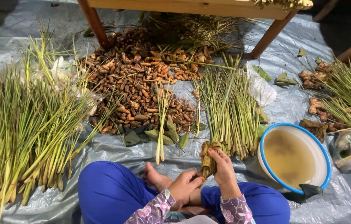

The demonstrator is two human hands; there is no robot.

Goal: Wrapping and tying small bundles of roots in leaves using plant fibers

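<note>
Brown bundle: a folded, wilted leaf wrap (208, 159), upright above the person's lap.
Right hand (224, 166): fingers clamped round the wrap's side, thumb pressing near its top.
Left hand (187, 185): fingers curled loosely just below the wrap, tips at its lower end (whether it truly grips, cannot tell).
Close by: lemongrass stalks (230, 110) just beyond the hands; enamel basin (324, 159) of murky water to the right.
Further off: turmeric root heap (136, 83) under a wooden table (192, 7).
Risk: the limp leaf could unfold or tear if that thumb squeezes harder; a swinging elbow might tip the basin onto the plastic sheet (113, 147).
</note>
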